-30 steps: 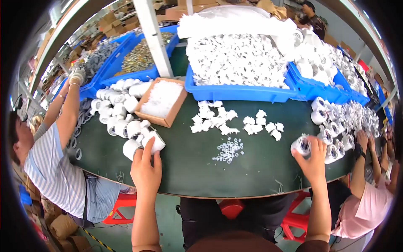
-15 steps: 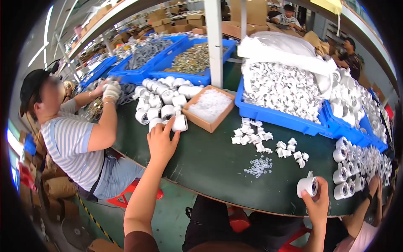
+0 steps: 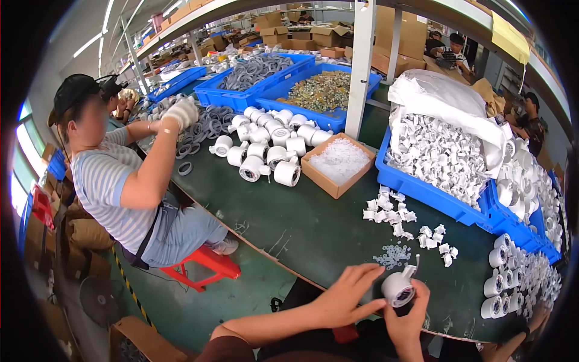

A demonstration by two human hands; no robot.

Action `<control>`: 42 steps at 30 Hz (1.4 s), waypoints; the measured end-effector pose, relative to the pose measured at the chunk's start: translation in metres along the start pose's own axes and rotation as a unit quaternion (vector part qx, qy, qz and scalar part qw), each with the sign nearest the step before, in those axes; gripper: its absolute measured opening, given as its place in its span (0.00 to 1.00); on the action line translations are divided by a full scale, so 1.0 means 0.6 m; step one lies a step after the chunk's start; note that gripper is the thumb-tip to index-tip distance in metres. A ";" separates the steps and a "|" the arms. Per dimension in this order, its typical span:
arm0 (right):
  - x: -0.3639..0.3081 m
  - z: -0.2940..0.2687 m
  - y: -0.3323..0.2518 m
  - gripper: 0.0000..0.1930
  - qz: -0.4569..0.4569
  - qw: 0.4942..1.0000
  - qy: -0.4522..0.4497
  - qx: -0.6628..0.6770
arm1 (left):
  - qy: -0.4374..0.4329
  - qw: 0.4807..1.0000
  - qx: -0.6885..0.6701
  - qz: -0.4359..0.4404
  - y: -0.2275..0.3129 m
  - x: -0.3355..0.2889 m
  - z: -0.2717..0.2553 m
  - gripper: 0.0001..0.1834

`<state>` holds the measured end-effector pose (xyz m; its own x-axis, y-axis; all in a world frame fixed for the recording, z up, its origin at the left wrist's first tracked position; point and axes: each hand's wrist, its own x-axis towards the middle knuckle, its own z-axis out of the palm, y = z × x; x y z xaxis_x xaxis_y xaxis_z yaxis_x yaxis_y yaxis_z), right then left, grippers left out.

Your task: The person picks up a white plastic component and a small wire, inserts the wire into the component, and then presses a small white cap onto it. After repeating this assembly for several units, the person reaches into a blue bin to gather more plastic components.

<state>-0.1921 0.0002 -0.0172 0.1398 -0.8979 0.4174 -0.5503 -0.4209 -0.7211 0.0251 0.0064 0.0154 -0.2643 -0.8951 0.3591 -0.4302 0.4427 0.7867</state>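
My right hand (image 3: 411,315) grips a white round plastic housing (image 3: 395,287) near the table's front edge. The housing has a dark round end facing me and a short neck with a thin stem pointing up. Just left of it is my left hand (image 3: 347,297), empty, its fingers stretched out and apart. The left thumb reaches the housing's lower side; whether it touches I cannot tell. A small heap of clear rings (image 3: 393,256) lies beyond both hands. Behind it sit loose white clip-like parts (image 3: 389,212) in small clusters.
White housings (image 3: 265,142) are grouped at the far left beside a cardboard box (image 3: 333,187) of clear small parts. A blue bin (image 3: 422,196) of white parts stands behind. More housings (image 3: 496,282) line the right. A co-worker (image 3: 120,181) sits left; another person's forearm (image 3: 518,338) shows right.
My left hand has left the housings at the far left and come beside my right hand. The right hand has brought its housing leftward. The whole view has shifted.
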 end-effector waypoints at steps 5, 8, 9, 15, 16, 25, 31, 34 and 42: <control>-0.001 0.036 -0.035 0.36 -0.096 0.991 -0.072 0.059 | 0.090 0.993 -0.071 -0.026 0.000 0.009 0.062 0.27; 0.003 0.020 -0.025 0.37 0.143 0.901 -0.131 0.388 | 0.084 0.996 -0.013 -0.016 -0.004 0.012 0.048 0.25; 0.015 0.004 -0.025 0.34 0.153 0.898 -0.121 0.394 | 0.067 0.998 0.018 0.004 -0.005 0.012 0.044 0.26; 0.045 -0.013 -0.032 0.12 0.127 0.914 -0.114 0.368 | 0.047 0.998 0.037 0.014 0.009 0.016 0.043 0.22; 0.051 -0.016 -0.038 0.12 0.126 0.914 -0.115 0.368 | 0.046 0.998 0.042 0.008 0.009 0.018 0.042 0.20; 0.039 0.030 -0.050 0.06 0.160 0.924 -0.008 0.348 | 0.139 0.990 0.013 -0.032 0.010 0.022 0.051 0.11; 0.040 0.021 -0.054 0.03 0.201 0.916 -0.020 0.347 | 0.133 0.991 0.027 0.011 0.001 0.014 0.056 0.12; 0.044 -0.014 -0.044 0.03 0.266 0.888 -0.129 0.351 | 0.096 0.994 0.036 0.047 -0.002 0.010 0.049 0.12; 0.040 -0.049 -0.025 0.06 0.293 0.879 -0.192 0.322 | 0.085 0.995 0.008 0.042 -0.004 0.016 0.050 0.07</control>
<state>-0.2045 -0.0110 0.0199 0.3239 -0.9100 -0.2589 -0.0578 0.2541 -0.9654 -0.0023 -0.0018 0.0018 -0.1516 -0.8500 0.5044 -0.4273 0.5165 0.7420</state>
